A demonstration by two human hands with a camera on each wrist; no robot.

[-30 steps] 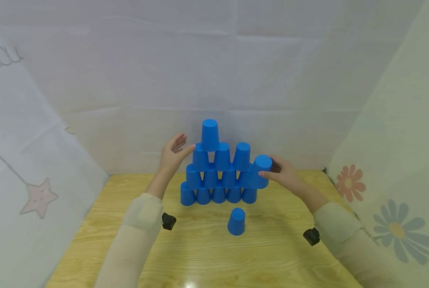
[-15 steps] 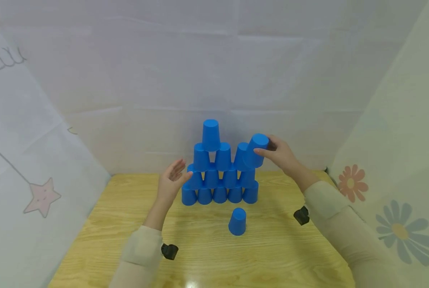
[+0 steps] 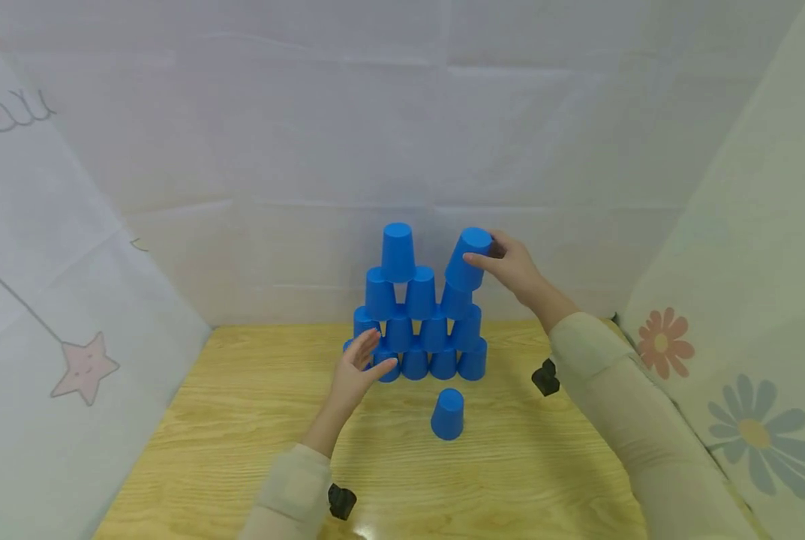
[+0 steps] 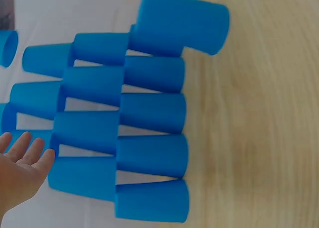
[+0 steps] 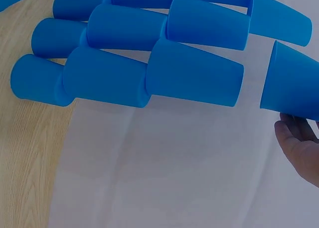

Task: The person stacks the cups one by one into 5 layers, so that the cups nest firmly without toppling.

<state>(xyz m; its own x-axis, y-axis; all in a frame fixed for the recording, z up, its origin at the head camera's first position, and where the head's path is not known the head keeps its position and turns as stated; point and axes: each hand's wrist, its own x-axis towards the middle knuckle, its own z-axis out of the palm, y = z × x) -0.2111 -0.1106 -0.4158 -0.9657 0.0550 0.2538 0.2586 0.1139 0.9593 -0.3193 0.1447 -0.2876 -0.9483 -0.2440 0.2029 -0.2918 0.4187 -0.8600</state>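
A wall of upside-down blue cups rises in stepped rows, with one cup alone at the left of the top level. My right hand grips another blue cup by its side, tilted, just over the right end of the third row. In the right wrist view a gap shows between this held cup and the row below it. My left hand holds nothing; its fingers are spread in front of the wall's lower left, hiding part of the bottom cups. The left wrist view shows this hand palm up.
A single upside-down cup stands on the wooden table, nearer me than the wall of cups. Behind hangs a white cloth, and printed cloths with a star and flowers flank the table.
My right hand has lifted its cup from beside the second row up to the top level, moving slightly left. My left hand has dropped from the upper left side toward the bottom row.
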